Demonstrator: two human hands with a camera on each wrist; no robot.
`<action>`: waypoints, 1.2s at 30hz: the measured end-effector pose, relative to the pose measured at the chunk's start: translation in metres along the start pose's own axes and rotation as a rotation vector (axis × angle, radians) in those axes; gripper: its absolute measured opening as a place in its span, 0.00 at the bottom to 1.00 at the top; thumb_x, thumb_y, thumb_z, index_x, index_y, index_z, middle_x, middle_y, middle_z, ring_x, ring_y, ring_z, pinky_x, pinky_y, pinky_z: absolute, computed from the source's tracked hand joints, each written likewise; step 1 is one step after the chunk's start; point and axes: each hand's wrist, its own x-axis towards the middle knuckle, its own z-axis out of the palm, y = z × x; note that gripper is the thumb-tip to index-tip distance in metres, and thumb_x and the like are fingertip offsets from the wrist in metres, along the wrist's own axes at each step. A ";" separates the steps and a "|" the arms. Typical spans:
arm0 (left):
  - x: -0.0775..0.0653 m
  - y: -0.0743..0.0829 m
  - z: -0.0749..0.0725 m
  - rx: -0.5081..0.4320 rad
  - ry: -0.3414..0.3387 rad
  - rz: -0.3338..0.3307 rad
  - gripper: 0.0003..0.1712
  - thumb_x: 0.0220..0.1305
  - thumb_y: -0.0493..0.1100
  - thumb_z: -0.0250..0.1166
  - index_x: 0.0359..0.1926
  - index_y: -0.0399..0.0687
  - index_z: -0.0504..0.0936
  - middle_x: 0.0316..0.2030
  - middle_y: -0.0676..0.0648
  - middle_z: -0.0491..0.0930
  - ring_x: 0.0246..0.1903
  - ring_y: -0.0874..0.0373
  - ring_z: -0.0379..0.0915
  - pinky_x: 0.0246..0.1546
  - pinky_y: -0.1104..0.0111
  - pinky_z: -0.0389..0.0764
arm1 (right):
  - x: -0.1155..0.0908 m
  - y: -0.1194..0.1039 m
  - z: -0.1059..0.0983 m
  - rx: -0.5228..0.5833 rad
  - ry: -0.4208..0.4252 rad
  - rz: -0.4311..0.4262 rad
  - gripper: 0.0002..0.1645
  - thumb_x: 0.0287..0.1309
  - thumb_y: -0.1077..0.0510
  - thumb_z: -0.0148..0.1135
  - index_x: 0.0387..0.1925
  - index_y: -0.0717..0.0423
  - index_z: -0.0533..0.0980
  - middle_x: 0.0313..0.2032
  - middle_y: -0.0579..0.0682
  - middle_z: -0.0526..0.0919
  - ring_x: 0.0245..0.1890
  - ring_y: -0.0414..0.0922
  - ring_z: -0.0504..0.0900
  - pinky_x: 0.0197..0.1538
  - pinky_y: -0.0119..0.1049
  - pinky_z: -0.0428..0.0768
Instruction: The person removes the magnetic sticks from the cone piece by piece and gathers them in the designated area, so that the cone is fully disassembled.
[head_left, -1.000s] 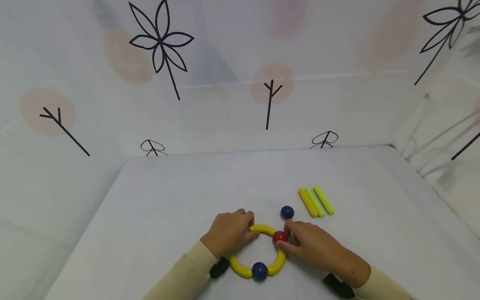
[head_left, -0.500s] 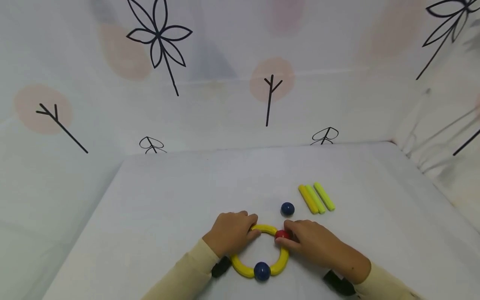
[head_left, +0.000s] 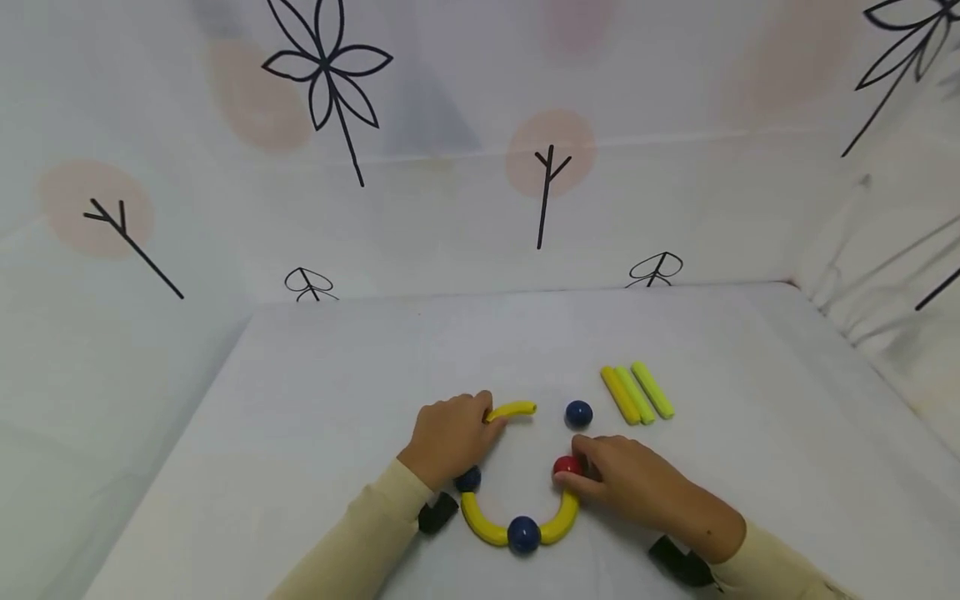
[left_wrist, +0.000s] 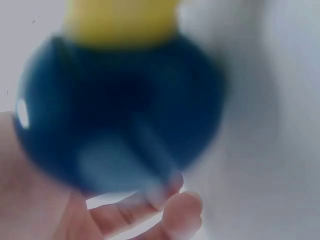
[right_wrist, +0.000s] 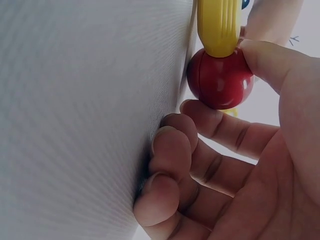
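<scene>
My left hand [head_left: 448,437] pinches one end of a curved yellow rod [head_left: 517,409], lifted away from the ring of pieces. The thumb and index finger of my right hand [head_left: 630,487] grip a red ball [head_left: 567,468], which joins a yellow curved piece [right_wrist: 219,27] in the right wrist view. On the table, two more curved yellow pieces [head_left: 480,523] run through a blue ball [head_left: 523,535] at the front, forming a U open at the back. Another blue ball [head_left: 468,478] sits at the U's left end, partly covered by my left wrist; it looms large and blurred in the left wrist view.
A loose blue ball [head_left: 579,414] lies behind my right hand. Beyond it are several straight yellow and lime sticks [head_left: 636,395], side by side on the white table [head_left: 360,358]. White drawn-on cloth walls [head_left: 420,217] enclose the table's back and sides.
My left hand has pulled the rear curved yellow rod off the red ball and moved it back, opening the ring. The right hand still holds the red ball in about the same place.
</scene>
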 end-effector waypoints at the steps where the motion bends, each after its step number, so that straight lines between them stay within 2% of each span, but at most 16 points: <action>1: 0.002 -0.003 -0.001 -0.011 0.006 -0.032 0.17 0.69 0.59 0.62 0.35 0.51 0.77 0.20 0.54 0.71 0.17 0.61 0.64 0.18 0.70 0.64 | 0.000 0.000 0.000 -0.001 -0.002 0.003 0.24 0.55 0.34 0.69 0.39 0.47 0.78 0.24 0.43 0.75 0.27 0.40 0.72 0.33 0.35 0.71; 6: 0.008 -0.020 -0.010 -0.036 0.000 -0.155 0.17 0.69 0.59 0.61 0.35 0.52 0.76 0.22 0.52 0.73 0.19 0.58 0.66 0.21 0.68 0.64 | 0.001 -0.001 0.000 0.005 -0.011 0.009 0.23 0.54 0.35 0.70 0.39 0.47 0.78 0.24 0.43 0.75 0.27 0.40 0.72 0.33 0.35 0.72; 12: 0.012 -0.031 -0.012 -0.001 0.000 -0.215 0.18 0.68 0.59 0.62 0.34 0.51 0.76 0.21 0.52 0.73 0.20 0.57 0.67 0.23 0.67 0.64 | 0.001 0.000 -0.001 0.005 -0.009 0.002 0.24 0.54 0.34 0.69 0.38 0.48 0.77 0.24 0.43 0.75 0.27 0.40 0.72 0.33 0.35 0.72; 20: 0.012 -0.033 -0.012 0.023 -0.012 -0.214 0.18 0.66 0.59 0.65 0.31 0.51 0.75 0.21 0.52 0.73 0.20 0.56 0.67 0.24 0.67 0.64 | -0.003 -0.001 0.000 -0.059 0.013 0.010 0.29 0.50 0.29 0.69 0.21 0.48 0.76 0.19 0.44 0.73 0.24 0.41 0.70 0.29 0.33 0.65; 25: 0.010 -0.034 -0.011 0.041 -0.016 -0.212 0.18 0.65 0.58 0.66 0.30 0.50 0.76 0.21 0.52 0.73 0.20 0.56 0.67 0.23 0.67 0.64 | -0.003 -0.001 0.000 -0.077 0.013 -0.002 0.27 0.49 0.31 0.72 0.24 0.48 0.78 0.20 0.44 0.74 0.25 0.41 0.70 0.30 0.34 0.69; 32: 0.011 -0.032 -0.012 0.071 -0.012 -0.215 0.21 0.64 0.61 0.65 0.31 0.49 0.76 0.21 0.51 0.72 0.19 0.56 0.67 0.23 0.66 0.65 | -0.001 -0.001 0.000 -0.068 0.003 0.001 0.25 0.51 0.33 0.71 0.27 0.48 0.77 0.20 0.44 0.74 0.25 0.41 0.71 0.30 0.34 0.68; 36: 0.013 -0.028 -0.014 0.095 0.026 -0.226 0.20 0.66 0.61 0.62 0.35 0.48 0.78 0.24 0.50 0.73 0.19 0.55 0.68 0.23 0.65 0.67 | 0.001 -0.001 -0.001 -0.061 -0.004 0.005 0.23 0.51 0.34 0.72 0.30 0.48 0.78 0.21 0.43 0.74 0.25 0.41 0.71 0.31 0.34 0.70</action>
